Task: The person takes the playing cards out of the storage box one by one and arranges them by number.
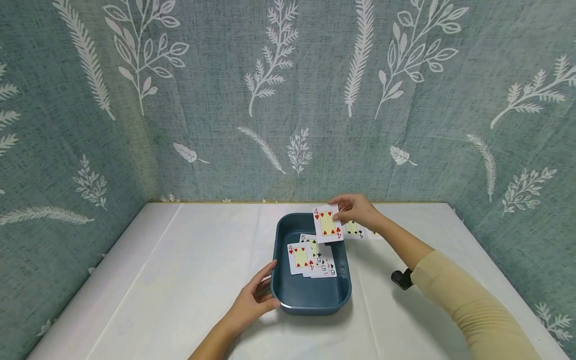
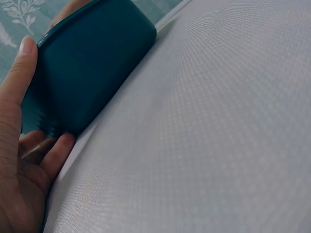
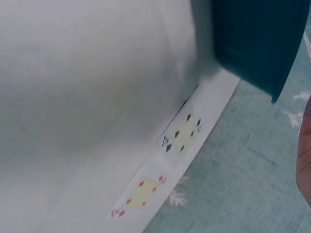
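A dark blue plastic tub (image 1: 310, 300) stands on the white cloth. My left hand (image 1: 252, 300) grips its near left side; in the left wrist view the thumb (image 2: 27, 51) lies at the rim and the fingers bend in near the base. My right hand (image 1: 357, 212) pinches a four of hearts (image 1: 328, 223) by its right edge, above the tub's far right part. Inside the tub lie several overlapping face-up cards, among them a red four (image 1: 300, 258) on top and a black five (image 1: 308, 239). The right wrist view catches only part of the right hand (image 3: 304, 155).
Behind the right hand, a black four (image 3: 183, 132) and a four of diamonds (image 3: 142, 193) lie face up in a row along the table's back edge. A small black object (image 1: 402, 279) sits by the right sleeve. Leaf-patterned cloth (image 1: 288, 100) walls the back and sides.
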The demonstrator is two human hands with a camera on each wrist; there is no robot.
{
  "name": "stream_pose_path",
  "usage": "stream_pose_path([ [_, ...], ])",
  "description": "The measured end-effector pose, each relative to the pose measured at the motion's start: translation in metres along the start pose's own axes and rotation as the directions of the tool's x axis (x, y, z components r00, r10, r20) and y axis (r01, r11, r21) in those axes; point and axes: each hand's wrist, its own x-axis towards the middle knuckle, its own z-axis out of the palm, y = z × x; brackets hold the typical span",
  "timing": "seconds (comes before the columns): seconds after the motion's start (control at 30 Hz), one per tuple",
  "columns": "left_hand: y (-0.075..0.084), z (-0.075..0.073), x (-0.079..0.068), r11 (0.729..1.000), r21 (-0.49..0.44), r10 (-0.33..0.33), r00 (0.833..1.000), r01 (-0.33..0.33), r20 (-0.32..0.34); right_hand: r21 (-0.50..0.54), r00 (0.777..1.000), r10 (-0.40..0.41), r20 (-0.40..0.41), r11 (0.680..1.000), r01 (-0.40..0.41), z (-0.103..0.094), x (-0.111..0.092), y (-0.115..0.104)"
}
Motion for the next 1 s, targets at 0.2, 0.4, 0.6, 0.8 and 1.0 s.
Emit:
stream_pose_path([
  [0.2,0.0,-0.001,-0.001,1.0,-0.002,0.001,1.0,-0.001,0.0,0.006,1.0,0.006,-0.005,1.0,-0.006,-0.012,-0.006,0.002],
  [0.4,0.002,-0.001,-0.001,1.0,0.004,-0.001,1.0,0.001,0.003,-0.005,0.999,0.025,-0.023,1.0,-0.025,-0.025,-0.01,0.005],
  [0.6,0.003,-0.001,-0.001,1.0,0.004,-0.013,1.0,0.013,-0.001,-0.03,0.999,0.03,-0.043,0.999,-0.032,-0.036,-0.011,0.01],
  [0.8,0.004,-0.001,-0.001,1.0,0.016,-0.019,1.0,0.019,-0.001,-0.034,0.997,0.043,-0.065,0.998,-0.046,-0.045,-0.016,0.014],
  [1.0,0.004,-0.001,-0.001,0.999,0.02,-0.03,1.0,0.03,0.0,-0.031,0.995,0.057,-0.086,0.998,-0.06,-0.058,-0.023,0.019],
])
